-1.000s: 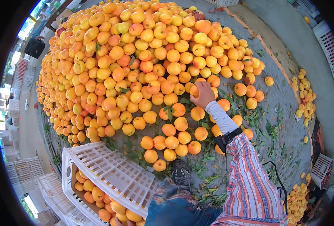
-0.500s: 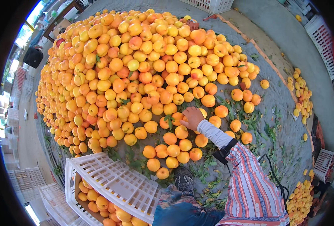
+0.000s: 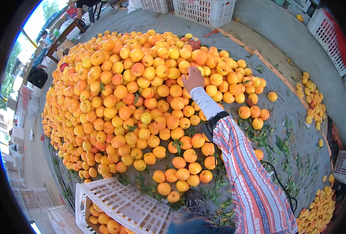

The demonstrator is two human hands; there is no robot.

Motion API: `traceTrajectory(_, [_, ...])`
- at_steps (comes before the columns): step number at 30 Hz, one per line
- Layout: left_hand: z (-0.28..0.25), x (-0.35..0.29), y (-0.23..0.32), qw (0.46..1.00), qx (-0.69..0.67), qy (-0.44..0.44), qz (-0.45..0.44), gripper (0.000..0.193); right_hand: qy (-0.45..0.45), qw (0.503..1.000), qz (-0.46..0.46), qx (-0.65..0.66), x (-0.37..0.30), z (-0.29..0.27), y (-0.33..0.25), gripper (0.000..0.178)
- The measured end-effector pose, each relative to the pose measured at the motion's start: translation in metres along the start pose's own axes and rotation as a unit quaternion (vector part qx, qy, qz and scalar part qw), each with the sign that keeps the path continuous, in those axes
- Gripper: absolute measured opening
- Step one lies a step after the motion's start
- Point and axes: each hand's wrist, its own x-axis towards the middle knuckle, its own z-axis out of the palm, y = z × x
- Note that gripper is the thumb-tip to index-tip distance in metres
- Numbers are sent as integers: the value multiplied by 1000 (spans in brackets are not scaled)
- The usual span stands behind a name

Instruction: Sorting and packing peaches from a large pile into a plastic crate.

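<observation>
A large heap of orange-yellow apricots (image 3: 122,91) spreads before me. My right hand (image 3: 193,79) reaches palm down onto its upper right part, with its fingers curled over a yellow apricot (image 3: 201,70); the fingertips are partly hidden. Thumb and fingers seem closed around the fruit. The arm has a striped sleeve (image 3: 247,171), a pale cuff and a black wrist strap (image 3: 218,119). My left hand is out of view. At the lower left a white slatted plastic crate (image 3: 132,202) stands tilted, holding several apricots (image 3: 110,224) inside.
Grey cloth (image 3: 297,156) with scattered leaves lies under the heap. Loose apricots (image 3: 182,174) lie near my shoe (image 3: 195,202). White crates (image 3: 206,11) stand behind the heap and at the right. Smaller apricot piles (image 3: 311,95) lie at the right. A black cable (image 3: 280,175) hangs beside my sleeve.
My right hand has moved from the heap's near edge up and farther back onto the heap. The view has tilted upward, showing more of the background crates.
</observation>
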Motion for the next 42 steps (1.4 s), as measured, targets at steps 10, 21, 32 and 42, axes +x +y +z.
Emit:
traceTrajectory(10, [15, -19, 3, 996, -31, -53, -71, 65, -121, 988, 90, -46, 122, 5, 76, 73])
traceTrajectory(21, [6, -18, 9, 994, -57, -71, -55, 67, -221, 492, 188, 821, 6, -99, 21, 47])
traceTrajectory(32, [-21, 22, 23, 904, -373, 78, -191, 61, -498, 279, 98, 815, -140, -210, -152, 66])
traceTrajectory(42, [-13, 14, 15, 899, -376, 104, -201, 62, -617, 515, -21, 595, -228, -264, -293, 51])
